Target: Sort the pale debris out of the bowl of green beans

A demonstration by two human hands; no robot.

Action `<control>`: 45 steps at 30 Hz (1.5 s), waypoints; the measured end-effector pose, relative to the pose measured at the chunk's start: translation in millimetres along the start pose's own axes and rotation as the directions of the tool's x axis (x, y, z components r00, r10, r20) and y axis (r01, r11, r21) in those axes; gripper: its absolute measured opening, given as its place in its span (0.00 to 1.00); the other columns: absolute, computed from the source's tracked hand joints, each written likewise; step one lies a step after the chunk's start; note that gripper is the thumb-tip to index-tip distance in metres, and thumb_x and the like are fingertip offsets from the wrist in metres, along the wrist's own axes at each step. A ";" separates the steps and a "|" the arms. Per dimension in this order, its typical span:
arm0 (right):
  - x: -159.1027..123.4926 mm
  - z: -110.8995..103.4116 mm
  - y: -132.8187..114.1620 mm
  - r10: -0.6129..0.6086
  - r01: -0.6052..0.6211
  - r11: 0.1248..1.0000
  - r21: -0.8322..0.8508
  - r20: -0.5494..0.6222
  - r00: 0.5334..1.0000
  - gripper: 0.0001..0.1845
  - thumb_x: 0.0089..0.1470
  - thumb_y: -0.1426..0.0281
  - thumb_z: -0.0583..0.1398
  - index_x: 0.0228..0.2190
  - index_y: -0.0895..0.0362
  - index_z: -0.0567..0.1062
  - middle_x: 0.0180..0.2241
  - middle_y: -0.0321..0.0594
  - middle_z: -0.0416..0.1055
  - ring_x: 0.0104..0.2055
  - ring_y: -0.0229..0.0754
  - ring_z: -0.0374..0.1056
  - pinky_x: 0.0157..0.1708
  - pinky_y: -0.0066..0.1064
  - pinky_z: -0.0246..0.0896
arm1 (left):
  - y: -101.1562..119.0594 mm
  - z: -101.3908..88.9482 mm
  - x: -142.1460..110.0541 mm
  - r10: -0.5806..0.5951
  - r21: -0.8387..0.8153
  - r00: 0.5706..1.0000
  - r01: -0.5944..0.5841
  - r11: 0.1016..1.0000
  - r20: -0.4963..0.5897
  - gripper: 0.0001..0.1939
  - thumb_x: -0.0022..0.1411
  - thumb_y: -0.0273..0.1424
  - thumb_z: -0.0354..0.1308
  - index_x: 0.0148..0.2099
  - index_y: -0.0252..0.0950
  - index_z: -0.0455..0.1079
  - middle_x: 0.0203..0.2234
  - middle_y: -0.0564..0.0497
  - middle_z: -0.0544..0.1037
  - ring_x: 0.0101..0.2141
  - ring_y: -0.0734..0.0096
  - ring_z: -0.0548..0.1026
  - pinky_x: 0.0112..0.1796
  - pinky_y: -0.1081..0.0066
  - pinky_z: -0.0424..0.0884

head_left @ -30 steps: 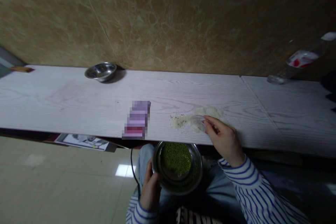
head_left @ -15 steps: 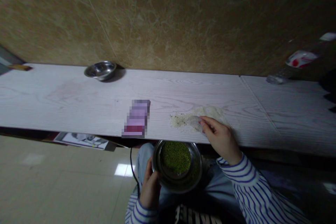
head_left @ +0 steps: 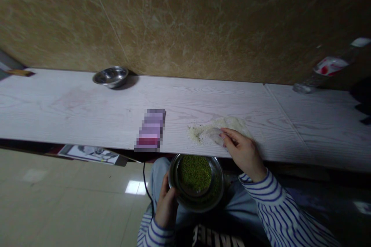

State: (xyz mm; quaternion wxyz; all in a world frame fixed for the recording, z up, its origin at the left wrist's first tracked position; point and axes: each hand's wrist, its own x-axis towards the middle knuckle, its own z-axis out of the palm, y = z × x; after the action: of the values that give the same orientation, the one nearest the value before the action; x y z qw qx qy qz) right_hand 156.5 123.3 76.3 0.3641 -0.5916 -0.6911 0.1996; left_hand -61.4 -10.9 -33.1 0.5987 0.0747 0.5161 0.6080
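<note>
My left hand grips the left rim of a steel bowl above my lap, just below the table's front edge. Green mung beans lie inside it. Between the thumb and fingers of my right hand is a thin, see-through plastic piece, whose exact kind I cannot make out. It rests on or just over white grains that look like rice, spread on the tabletop. Small dark specks are mixed in at the left side of the grains.
An upright-blurred phone-like item lies left of the grains. Further back stands a second steel bowl near the wall. At the right, a clear bottle with a red and white label stands on the pale wood-grain table.
The plastic piece has shifted slightly among the grains, and the left part of the grains is a little rearranged. My left hand still holds the bowl.
</note>
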 end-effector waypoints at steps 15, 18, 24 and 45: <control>-11.7 -0.5 3.4 0.044 -0.053 0.992 0.117 0.079 0.996 0.16 0.60 0.64 0.59 0.45 0.56 0.80 0.35 0.44 0.82 0.28 0.42 0.78 0.29 0.31 0.75 | 5.6 10.5 -9.2 0.029 0.002 0.999 -0.029 1.000 -0.018 0.23 0.47 0.30 0.64 0.49 0.46 0.75 0.48 0.49 0.79 0.56 0.46 0.70 0.56 0.50 0.64; -13.3 0.9 3.3 0.034 -0.040 0.994 0.098 0.065 0.997 0.16 0.59 0.64 0.59 0.44 0.56 0.80 0.32 0.43 0.82 0.28 0.43 0.78 0.30 0.32 0.75 | 3.8 7.0 -6.5 0.008 0.049 1.000 -0.007 0.999 -0.022 0.25 0.46 0.32 0.65 0.50 0.46 0.75 0.47 0.49 0.79 0.54 0.46 0.71 0.55 0.49 0.65; -13.6 7.2 -6.6 0.013 -0.026 0.992 0.120 0.104 0.994 0.15 0.60 0.64 0.58 0.44 0.55 0.80 0.37 0.44 0.82 0.29 0.42 0.78 0.29 0.31 0.74 | 3.9 3.0 -3.5 0.014 0.066 1.000 -0.012 0.998 -0.026 0.26 0.43 0.32 0.66 0.49 0.45 0.75 0.45 0.49 0.80 0.50 0.45 0.73 0.50 0.49 0.70; -20.1 2.2 -3.4 0.041 -0.066 0.981 0.182 0.141 0.989 0.17 0.59 0.63 0.59 0.45 0.57 0.80 0.40 0.46 0.82 0.30 0.42 0.78 0.33 0.33 0.75 | 2.6 8.3 -5.2 0.031 -0.008 0.999 -0.031 0.999 -0.025 0.28 0.44 0.32 0.67 0.50 0.45 0.74 0.49 0.50 0.79 0.58 0.48 0.68 0.59 0.50 0.60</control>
State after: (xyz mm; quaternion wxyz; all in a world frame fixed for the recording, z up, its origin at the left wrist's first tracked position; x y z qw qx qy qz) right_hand 153.4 103.5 71.9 0.3642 -0.5583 -0.6766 0.3128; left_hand -55.8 -10.0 -24.7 0.5831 0.0724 0.5197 0.6202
